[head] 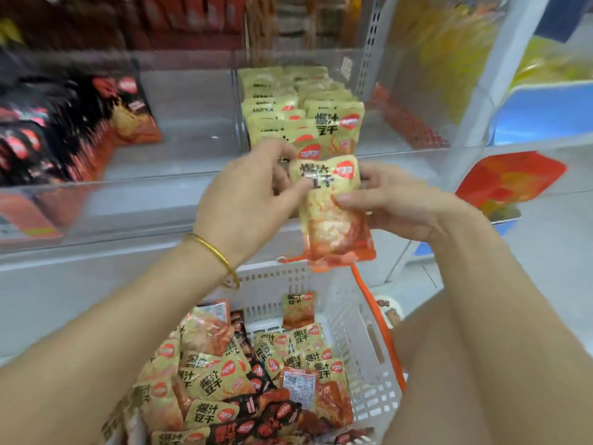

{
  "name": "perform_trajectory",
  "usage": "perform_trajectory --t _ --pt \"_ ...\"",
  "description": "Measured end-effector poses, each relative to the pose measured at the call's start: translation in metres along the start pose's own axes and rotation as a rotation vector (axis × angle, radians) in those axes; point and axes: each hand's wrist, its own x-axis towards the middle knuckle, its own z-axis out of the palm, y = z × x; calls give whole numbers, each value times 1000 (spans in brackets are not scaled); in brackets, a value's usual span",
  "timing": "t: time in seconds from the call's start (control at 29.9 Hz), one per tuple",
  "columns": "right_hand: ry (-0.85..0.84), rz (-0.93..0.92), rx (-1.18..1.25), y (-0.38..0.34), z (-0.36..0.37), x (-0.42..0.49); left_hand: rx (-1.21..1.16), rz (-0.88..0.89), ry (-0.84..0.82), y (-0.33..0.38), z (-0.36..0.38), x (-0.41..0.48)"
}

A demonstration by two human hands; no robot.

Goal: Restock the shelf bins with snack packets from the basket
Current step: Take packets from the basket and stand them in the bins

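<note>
Snack packet point(333, 207) pinched upright between left hand point(247, 194), right hand point(391, 200)

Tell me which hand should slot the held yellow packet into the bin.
Probably left: the left hand sits nearest the yellow packets' bin, pinching the packet top; the right hand holds its middle.

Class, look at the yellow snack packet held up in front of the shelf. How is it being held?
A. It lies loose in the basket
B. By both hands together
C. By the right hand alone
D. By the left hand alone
B: the left hand pinches the yellow packet at its upper left edge while the right hand grips its right side, above the white basket.
</note>
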Motion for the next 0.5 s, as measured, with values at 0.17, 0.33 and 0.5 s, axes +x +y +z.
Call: perform_trajectory --t 0.17,0.33,0.5 --pt "486 -338 59 -57 -32 12 363 238 52 15 -6 49" --pt "816 -348 -358 -72 -53 56 603 190 -150 9 13 69" --pt "679 -123 -620 -47 -47 76 652 135 -216 -2 24 70"
